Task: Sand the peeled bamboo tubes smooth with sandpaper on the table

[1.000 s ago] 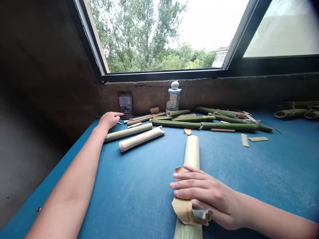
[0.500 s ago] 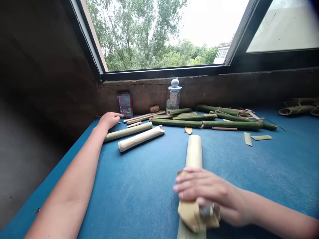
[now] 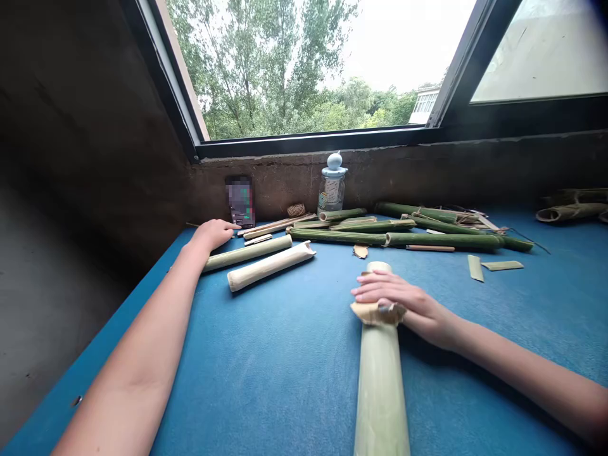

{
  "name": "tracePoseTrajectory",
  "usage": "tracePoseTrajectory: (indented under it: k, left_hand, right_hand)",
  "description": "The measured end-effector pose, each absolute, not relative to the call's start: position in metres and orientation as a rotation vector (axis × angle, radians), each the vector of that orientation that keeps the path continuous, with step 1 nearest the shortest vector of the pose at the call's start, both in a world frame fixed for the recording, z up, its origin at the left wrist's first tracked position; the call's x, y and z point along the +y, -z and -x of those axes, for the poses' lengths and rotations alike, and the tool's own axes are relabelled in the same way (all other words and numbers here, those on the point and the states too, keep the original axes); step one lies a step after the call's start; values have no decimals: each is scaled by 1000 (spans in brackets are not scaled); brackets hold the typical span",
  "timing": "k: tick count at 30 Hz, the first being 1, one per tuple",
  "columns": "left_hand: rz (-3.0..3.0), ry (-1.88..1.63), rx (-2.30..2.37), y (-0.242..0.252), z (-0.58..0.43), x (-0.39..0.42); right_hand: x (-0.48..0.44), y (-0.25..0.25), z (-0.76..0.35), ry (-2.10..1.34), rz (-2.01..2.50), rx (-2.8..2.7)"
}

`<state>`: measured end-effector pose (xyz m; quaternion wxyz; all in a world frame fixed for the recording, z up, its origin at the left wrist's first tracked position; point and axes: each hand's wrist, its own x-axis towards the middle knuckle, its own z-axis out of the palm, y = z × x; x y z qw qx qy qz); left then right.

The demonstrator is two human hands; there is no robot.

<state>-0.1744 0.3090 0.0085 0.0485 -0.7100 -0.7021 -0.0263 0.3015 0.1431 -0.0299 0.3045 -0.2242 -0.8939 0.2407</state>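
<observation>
A pale peeled bamboo tube point(image 3: 380, 380) lies lengthwise on the blue table point(image 3: 266, 367) in front of me. My right hand point(image 3: 403, 301) is wrapped over its far end, pressing a brown piece of sandpaper point(image 3: 373, 313) against it. My left arm stretches far to the left; my left hand point(image 3: 213, 233) rests near a phone point(image 3: 240, 201) propped against the wall, its fingers curled and pointing at the phone, holding nothing that I can see. Two peeled bamboo pieces point(image 3: 268, 265) lie just right of that hand.
Several green bamboo stalks point(image 3: 403, 237) and thin strips lie along the wall below the window. A small bottle point(image 3: 331, 188) and a ball of twine point(image 3: 296, 209) stand there too. Bamboo offcuts point(image 3: 475, 267) lie at right; more bamboo point(image 3: 570, 211) sits far right.
My right hand slid the sandpaper along the tube, from its near part up to its far end. My left hand has stayed by the phone.
</observation>
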Motion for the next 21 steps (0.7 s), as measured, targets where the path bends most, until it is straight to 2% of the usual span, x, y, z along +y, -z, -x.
tracePoseTrajectory:
  k: [4, 8, 21]
  left_hand:
    - [2166, 53, -2146, -7, 176, 312]
    - [2188, 49, -2167, -9, 173, 313]
    - [2176, 47, -2181, -11, 175, 306]
  right_hand:
    - [136, 27, -297, -640, 728, -2354]
    - [118, 19, -284, -729, 529, -2515]
    - [157, 39, -310, -601, 689, -2358]
